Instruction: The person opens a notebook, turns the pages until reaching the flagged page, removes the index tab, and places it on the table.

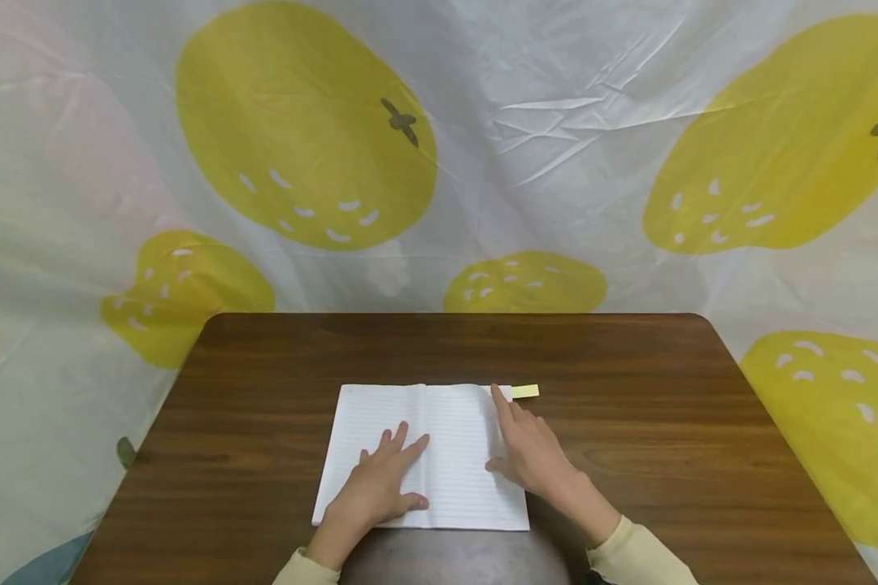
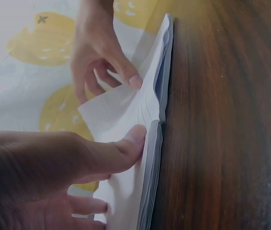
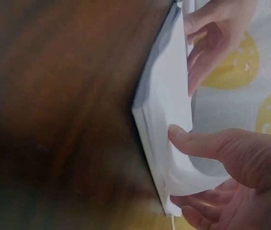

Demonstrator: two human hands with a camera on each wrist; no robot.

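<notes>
Open notebook [image 1: 424, 455] under both hands, near the counter's front edge.

I see the left hand [image 1: 377, 486] lying flat on the left page, fingers straight and spread — pressing, not gripping. The right hand [image 1: 532, 452] rests on the right page, forefinger stretched toward its far corner beside a small yellow tab [image 1: 524, 392]; the wrist views show its thumb [image 3: 188, 142] against a lifted, curving sheet. The hands sit apart, one to each page. I judge the notebook light and floppy — thin sheets that bend, crease or tear easily, and slide on the smooth wood counter [image 1: 702, 455]. Best held flat-palmed, pages taken singly at the outer edge or corner.
</notes>
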